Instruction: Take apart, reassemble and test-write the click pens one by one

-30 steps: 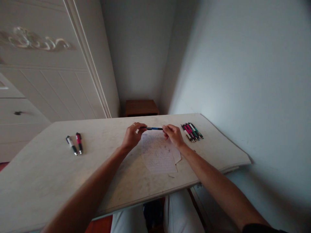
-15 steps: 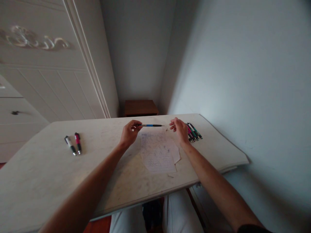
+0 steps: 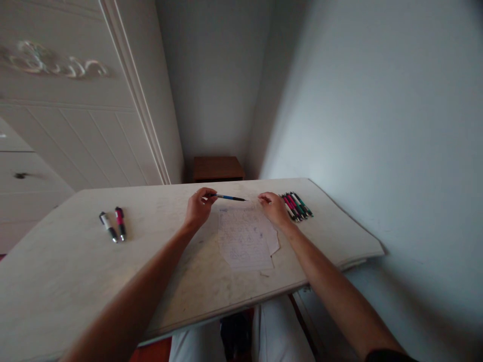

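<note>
My left hand [image 3: 198, 207] is closed around the back end of a blue and black pen [image 3: 231, 197]. The pen points right, tilted slightly down, and a thin point sticks out of its front. To the right of that point, a small gap away, my right hand [image 3: 274, 207] has its fingertips pinched together. Whatever they may hold is too small to make out. Below and between the hands lies a sheet of paper [image 3: 245, 241] covered in handwriting and scribbles, its right edge torn.
Several pens [image 3: 297, 206] with pink, green and black barrels lie side by side just right of my right hand. On the left of the white table [image 3: 158, 281] rest a white pen [image 3: 108, 227] and a pink pen [image 3: 120, 222]. A wall borders the right side.
The pen's front end has dipped, and my left hand has shifted slightly left. My right hand has come a little lower and left, its spread fingers now drawn into a pinch.
</note>
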Action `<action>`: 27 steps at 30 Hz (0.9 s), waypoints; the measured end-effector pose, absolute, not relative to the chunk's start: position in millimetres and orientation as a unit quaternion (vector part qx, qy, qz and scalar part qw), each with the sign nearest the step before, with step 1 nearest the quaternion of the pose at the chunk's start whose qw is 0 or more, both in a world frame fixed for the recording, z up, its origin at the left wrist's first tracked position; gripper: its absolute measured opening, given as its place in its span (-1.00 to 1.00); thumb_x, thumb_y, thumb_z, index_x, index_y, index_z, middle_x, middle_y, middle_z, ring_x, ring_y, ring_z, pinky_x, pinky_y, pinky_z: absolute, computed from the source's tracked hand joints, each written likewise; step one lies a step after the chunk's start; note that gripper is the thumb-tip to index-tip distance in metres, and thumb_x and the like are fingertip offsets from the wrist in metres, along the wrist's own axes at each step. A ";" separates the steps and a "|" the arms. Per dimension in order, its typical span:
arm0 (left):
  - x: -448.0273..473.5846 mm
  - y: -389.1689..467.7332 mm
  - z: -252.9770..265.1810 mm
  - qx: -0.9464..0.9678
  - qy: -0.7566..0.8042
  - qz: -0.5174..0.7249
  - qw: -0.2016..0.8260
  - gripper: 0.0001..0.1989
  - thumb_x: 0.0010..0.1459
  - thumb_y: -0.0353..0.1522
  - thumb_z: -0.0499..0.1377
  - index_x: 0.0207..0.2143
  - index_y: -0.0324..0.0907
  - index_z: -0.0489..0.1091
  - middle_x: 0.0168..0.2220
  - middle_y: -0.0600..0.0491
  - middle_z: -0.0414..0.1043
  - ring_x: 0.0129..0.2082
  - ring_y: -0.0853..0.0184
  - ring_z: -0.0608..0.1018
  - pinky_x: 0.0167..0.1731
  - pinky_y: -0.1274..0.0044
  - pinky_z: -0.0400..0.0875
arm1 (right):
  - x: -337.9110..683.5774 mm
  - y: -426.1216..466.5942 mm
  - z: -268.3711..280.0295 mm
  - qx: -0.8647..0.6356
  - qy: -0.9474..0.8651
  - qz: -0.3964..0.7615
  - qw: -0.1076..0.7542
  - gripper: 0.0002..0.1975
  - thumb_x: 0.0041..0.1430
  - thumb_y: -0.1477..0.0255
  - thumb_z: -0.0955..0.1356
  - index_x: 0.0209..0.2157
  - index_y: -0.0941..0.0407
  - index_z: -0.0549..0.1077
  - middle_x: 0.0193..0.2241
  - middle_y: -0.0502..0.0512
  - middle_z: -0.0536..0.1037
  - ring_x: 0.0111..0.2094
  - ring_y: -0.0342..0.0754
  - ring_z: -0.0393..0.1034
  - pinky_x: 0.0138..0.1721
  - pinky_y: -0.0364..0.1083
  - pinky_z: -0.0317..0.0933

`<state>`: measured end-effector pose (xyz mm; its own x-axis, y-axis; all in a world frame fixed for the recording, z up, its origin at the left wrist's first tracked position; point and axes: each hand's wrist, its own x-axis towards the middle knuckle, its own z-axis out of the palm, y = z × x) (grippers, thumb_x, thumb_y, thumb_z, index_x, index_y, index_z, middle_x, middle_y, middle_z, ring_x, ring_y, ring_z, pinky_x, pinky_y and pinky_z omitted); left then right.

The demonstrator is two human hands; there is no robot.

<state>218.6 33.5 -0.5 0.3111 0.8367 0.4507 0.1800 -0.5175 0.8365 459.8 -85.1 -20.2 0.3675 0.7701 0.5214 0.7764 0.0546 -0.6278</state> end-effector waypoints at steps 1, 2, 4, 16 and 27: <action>218.6 33.5 -0.6 0.731 0.348 0.472 0.348 -0.89 -0.03 -0.39 0.20 -0.38 -0.18 0.46 -0.38 0.04 0.53 -0.37 0.31 0.53 -0.34 0.50 0.39 | 457.9 -85.3 -18.3 -0.679 -0.551 0.020 0.485 -0.86 0.10 0.43 0.32 -0.34 0.09 0.54 -0.37 0.10 0.60 -0.35 -0.01 0.47 -0.23 -0.02 0.33; 218.5 33.3 -0.6 0.731 0.348 0.471 0.350 -0.89 -0.03 -0.38 0.20 -0.38 -0.18 0.46 -0.38 0.04 0.53 -0.37 0.32 0.53 -0.34 0.50 0.39 | 455.9 -85.3 -16.5 -0.667 -0.542 0.048 0.509 -0.85 0.10 0.39 0.33 -0.32 0.10 0.53 -0.38 0.09 0.60 -0.38 -0.02 0.48 -0.26 -0.04 0.33; 218.4 33.0 -0.6 0.731 0.348 0.470 0.351 -0.88 -0.03 -0.36 0.20 -0.38 -0.18 0.46 -0.38 0.04 0.54 -0.38 0.32 0.52 -0.35 0.51 0.39 | 451.5 -85.3 -13.6 -0.638 -0.534 0.106 0.545 -0.81 0.08 0.33 0.35 -0.30 0.12 0.52 -0.40 0.09 0.60 -0.41 -0.03 0.50 -0.31 -0.06 0.34; 218.0 33.8 -2.7 0.735 0.348 0.460 0.356 -0.86 -0.05 -0.33 0.21 -0.39 -0.18 0.45 -0.39 0.04 0.53 -0.41 0.33 0.50 -0.36 0.51 0.37 | 437.9 -88.4 -5.7 -0.599 -0.518 0.221 0.569 -0.79 -0.01 0.30 0.42 -0.34 0.12 0.52 -0.45 0.07 0.61 -0.37 -0.04 0.53 -0.25 -0.07 0.36; 217.9 31.4 -0.2 0.738 0.349 0.456 0.354 -0.89 -0.03 -0.35 0.21 -0.39 -0.17 0.46 -0.41 0.05 0.53 -0.43 0.34 0.51 -0.37 0.51 0.38 | 439.8 -87.0 -9.3 -0.606 -0.523 0.207 0.563 -0.81 0.00 0.32 0.40 -0.34 0.11 0.52 -0.47 0.06 0.60 -0.40 -0.05 0.51 -0.27 -0.08 0.34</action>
<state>217.9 31.4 -0.2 0.3398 0.8383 0.4263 0.1933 -0.5059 0.8407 439.8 -87.0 -9.3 0.3674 0.8663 0.3384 0.4004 0.1811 -0.8983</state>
